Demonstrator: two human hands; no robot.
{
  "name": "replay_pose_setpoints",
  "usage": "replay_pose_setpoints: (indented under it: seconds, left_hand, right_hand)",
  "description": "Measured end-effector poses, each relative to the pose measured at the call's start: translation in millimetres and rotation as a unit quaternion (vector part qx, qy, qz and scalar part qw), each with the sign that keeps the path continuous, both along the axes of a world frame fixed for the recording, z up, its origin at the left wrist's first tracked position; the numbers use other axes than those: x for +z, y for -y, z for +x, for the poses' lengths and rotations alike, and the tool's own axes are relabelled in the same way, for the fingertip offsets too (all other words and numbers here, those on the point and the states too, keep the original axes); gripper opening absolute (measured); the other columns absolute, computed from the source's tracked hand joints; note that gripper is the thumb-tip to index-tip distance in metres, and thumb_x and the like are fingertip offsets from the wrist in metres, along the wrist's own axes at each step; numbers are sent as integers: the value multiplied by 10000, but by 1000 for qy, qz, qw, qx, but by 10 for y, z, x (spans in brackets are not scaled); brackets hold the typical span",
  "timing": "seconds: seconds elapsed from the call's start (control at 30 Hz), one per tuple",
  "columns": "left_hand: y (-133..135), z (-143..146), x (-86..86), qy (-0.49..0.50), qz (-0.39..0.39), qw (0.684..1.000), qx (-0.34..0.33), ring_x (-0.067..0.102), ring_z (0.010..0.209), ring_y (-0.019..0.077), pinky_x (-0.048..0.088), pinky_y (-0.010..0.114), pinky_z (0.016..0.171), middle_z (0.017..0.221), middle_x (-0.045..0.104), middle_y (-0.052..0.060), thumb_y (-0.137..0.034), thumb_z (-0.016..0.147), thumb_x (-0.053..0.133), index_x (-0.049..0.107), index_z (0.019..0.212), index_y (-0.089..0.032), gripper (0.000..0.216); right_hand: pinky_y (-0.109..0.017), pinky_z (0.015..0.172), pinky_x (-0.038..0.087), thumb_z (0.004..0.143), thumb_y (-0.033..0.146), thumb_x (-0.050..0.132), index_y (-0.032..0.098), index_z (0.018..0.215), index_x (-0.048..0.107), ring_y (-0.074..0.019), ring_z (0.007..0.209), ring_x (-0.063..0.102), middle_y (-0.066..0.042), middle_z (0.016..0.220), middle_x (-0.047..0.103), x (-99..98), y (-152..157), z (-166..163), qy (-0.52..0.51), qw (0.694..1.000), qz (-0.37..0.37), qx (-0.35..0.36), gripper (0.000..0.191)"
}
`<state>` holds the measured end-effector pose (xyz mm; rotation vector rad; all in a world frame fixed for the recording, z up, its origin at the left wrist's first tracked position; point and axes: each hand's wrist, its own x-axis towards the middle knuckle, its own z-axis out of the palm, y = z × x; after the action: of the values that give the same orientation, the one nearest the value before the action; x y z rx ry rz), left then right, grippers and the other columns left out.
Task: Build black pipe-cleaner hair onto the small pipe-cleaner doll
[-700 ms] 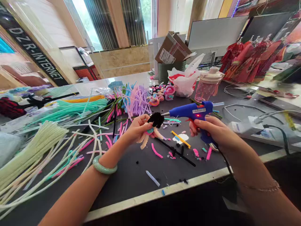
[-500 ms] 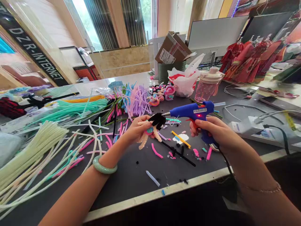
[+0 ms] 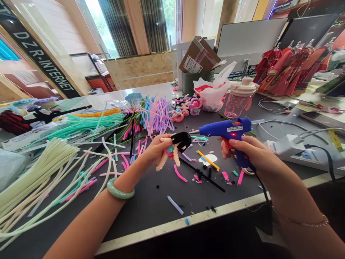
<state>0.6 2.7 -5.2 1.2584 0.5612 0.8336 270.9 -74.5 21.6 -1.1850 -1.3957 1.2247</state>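
My left hand (image 3: 158,148) is closed on a small pipe-cleaner doll (image 3: 181,141) with black hair, pale limbs and a blue-and-pink body. The doll is held above the desk, its head turned to the right. My right hand (image 3: 246,149) grips a blue hot glue gun (image 3: 223,129) with a red light lit on its side and a finger at the orange trigger. A clear glue stick juts from the gun's back. The metal nozzle points left, at the doll's black hair; I cannot tell whether it touches. Below lies a black pipe cleaner (image 3: 203,175).
Bundles of cream (image 3: 51,162), green and purple pipe cleaners (image 3: 161,115) cover the left and middle of the dark desk. Coloured scraps lie in front. A pink bottle (image 3: 239,99), a plastic bag (image 3: 212,93) and a power strip (image 3: 304,153) stand to the right.
The glue gun has shifted slightly right and down with my right hand. The doll has turned a little in my left hand, its limbs now hanging lower.
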Motion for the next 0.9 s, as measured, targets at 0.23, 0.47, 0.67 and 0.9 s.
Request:
replay_pose_setpoints:
  seconds: [0.23,0.47,0.67,0.9]
  left_hand:
    - [-7,-21,-22,-21,3,1000,0,582,407,106,479,201,396,590,638,11,-519,637,779,596,806,-126,465]
    - [-19,-41,-50,-22,4,1000,-10,579,403,108,487,205,399,565,601,-6,-498,651,776,559,736,-138,429]
    - [-21,-30,-34,-11,-1,1000,-18,601,428,112,498,201,406,604,626,3,-513,634,788,597,807,-121,469]
    - [-4,-30,-13,-9,-6,1000,-16,596,433,113,493,201,411,595,630,5,-522,628,796,603,819,-121,483]
  right_hand:
    - [-264,609,435,693,603,677,195,634,668,-154,634,545,-25,635,618,6,33,0,13,1000,3,-8,413]
    - [-260,613,426,703,626,670,202,571,635,-147,615,531,-21,613,598,22,54,2,8,1000,0,15,446]
    - [-252,598,417,687,641,682,193,554,614,-138,600,524,-18,611,589,3,59,15,2,1000,-4,17,471]
    - [-273,604,426,690,641,668,200,527,587,-150,599,517,-20,587,571,57,90,-20,32,999,10,7,477]
